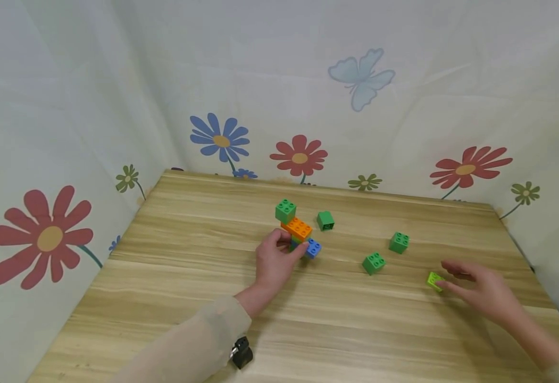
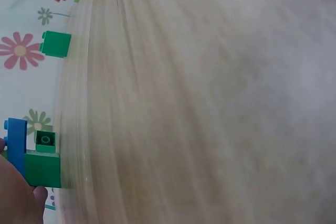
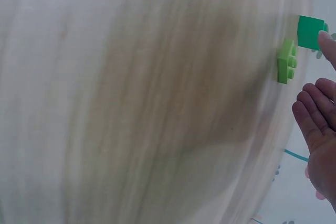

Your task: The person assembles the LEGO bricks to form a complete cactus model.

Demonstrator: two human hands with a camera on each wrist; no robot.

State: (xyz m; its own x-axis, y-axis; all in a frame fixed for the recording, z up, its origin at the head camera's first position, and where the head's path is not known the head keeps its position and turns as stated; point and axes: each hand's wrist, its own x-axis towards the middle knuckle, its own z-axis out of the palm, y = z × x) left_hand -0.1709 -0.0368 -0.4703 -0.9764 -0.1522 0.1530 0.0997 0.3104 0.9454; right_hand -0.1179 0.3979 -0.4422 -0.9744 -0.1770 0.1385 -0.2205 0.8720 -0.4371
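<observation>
My left hand (image 1: 274, 263) grips a stack of toy building bricks with its thumb and fingers. An orange brick (image 1: 298, 228) lies across the stack, and a green brick (image 1: 285, 210) stands at its far left end. Below the orange one a blue brick (image 1: 314, 248) juts out to the right. In the left wrist view, a green brick (image 2: 43, 169) sits at the bottom of the stack, beside the blue brick (image 2: 17, 145). My right hand (image 1: 485, 290) holds nothing, its fingers spread from the thumb near a flat lime-green brick (image 1: 434, 281). The right wrist view shows a gap between hand and lime brick (image 3: 286, 61).
Two loose green bricks, one nearer (image 1: 374, 263) and one farther back (image 1: 399, 242), stand studs up between the hands. Another green brick (image 1: 325, 221) lies tipped over behind the stack. The wooden table (image 1: 202, 223) meets a flower-printed cloth (image 1: 260, 80) at its back and sides.
</observation>
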